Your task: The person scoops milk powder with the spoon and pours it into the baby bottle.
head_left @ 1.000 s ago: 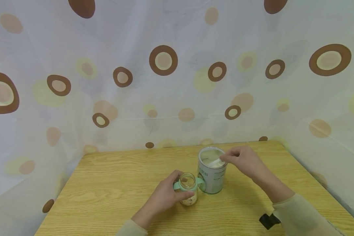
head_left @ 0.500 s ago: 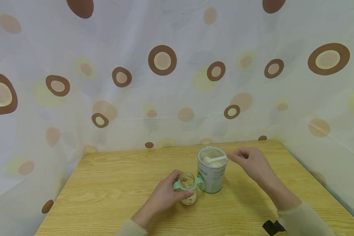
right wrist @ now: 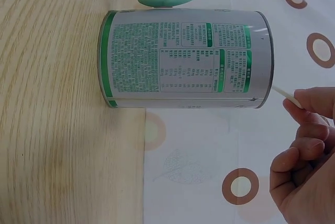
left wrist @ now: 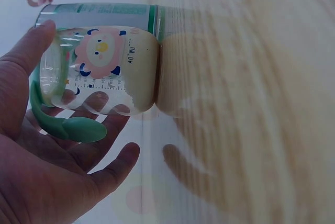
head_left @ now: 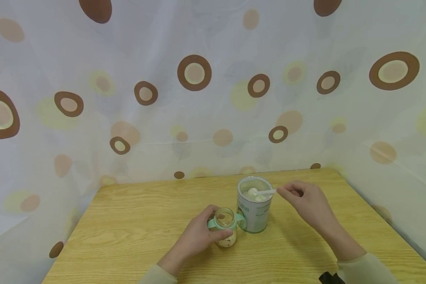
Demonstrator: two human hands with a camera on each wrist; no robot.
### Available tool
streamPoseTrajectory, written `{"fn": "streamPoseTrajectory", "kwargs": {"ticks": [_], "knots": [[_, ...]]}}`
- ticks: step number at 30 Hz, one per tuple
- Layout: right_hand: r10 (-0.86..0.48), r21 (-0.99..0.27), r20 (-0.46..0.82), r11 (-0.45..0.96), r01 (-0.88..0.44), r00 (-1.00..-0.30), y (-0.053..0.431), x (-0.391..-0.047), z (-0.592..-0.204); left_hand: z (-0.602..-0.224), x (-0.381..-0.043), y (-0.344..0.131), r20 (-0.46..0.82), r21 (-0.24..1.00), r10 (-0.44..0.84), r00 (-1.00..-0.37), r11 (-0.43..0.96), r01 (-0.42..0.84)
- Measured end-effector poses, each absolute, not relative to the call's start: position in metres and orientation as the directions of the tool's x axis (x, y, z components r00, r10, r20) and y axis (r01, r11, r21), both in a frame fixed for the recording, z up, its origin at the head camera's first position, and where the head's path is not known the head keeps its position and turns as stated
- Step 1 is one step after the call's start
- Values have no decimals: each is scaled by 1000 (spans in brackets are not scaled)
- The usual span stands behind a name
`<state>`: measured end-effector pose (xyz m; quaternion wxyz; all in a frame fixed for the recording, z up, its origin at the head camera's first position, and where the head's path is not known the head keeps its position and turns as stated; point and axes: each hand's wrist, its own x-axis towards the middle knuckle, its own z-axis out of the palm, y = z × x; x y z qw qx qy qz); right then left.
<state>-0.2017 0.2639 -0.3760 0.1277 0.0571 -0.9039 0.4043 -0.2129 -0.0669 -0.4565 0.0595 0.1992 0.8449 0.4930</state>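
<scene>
My left hand (head_left: 195, 238) holds a clear baby bottle (head_left: 230, 239) upright on the table, thumb and fingers around its sides. The bottle has green handles, no lid and pale powder at its bottom; the left wrist view shows a pink cartoon animal printed on the bottle (left wrist: 102, 54). Just right of it stands an open milk powder can (head_left: 254, 219), white with a green base band. Between thumb and index finger, my right hand (head_left: 310, 203) pinches the white handle of a scoop (head_left: 266, 192). The scoop's bowl, heaped with pale powder, is at the can's mouth.
The wooden table (head_left: 135, 221) extends to the left and front. Behind and at both sides hangs a white curtain (head_left: 156, 130) with brown and yellow circles. A black strap (head_left: 331, 278) shows by the right sleeve.
My right hand has moved right and slightly down, bringing the scoop up out of the powder, its bowl now heaped and its handle more level. The left hand and bottle have stayed put.
</scene>
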Motion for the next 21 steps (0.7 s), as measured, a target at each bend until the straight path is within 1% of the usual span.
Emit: {"fn": "streamPoseTrajectory", "kwargs": {"ticks": [4, 13, 17, 21], "knots": [[2, -721, 274, 662, -204, -962, 263, -202, -379, -457, -213, -67, 98, 858, 394, -914, 432, 279], [34, -743, 213, 655, -139, -976, 261, -202, -379, -458, -213, -68, 90, 862, 396, -914, 428, 271], [54, -776, 184, 621, -111, -981, 264, -203, -381, -457, -213, -68, 88, 862, 398, -913, 430, 270], [75, -827, 127, 558, -64, -989, 266, -205, -381, -456, -212, -68, 88, 860, 400, -912, 431, 272]]}}
